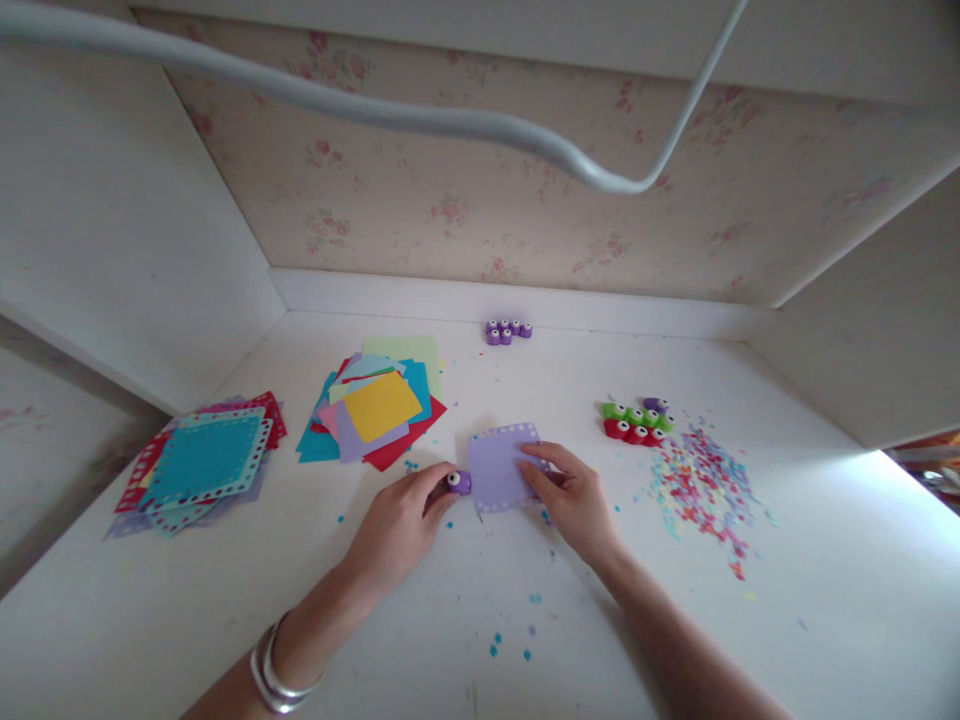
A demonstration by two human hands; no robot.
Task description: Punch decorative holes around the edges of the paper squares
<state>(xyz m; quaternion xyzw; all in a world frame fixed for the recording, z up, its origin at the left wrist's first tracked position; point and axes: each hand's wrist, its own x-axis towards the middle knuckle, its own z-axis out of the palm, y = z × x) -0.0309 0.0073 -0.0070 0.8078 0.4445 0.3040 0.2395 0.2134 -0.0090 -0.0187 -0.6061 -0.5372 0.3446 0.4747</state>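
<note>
My left hand point(401, 512) grips a small purple craft punch point(458, 483) between thumb and fingers, at the left edge of a lilac paper square point(499, 468). Punched holes run along the top and bottom edges of that square, and some show on its right side. My right hand point(574, 490) pinches the paper's right side, thumb and fingers on its face; its other fingers are partly hidden. Whether the punch has the paper's edge in its slot I cannot tell.
Loose coloured paper point(382, 405) lies behind my left hand, with a stack of hole-edged sheets point(206, 455) farther left. Purple punches point(506, 331) stand near the wall; green and red punches point(637, 422) sit right, beside a confetti heap point(705, 485). A white cable point(450, 122) hangs across above.
</note>
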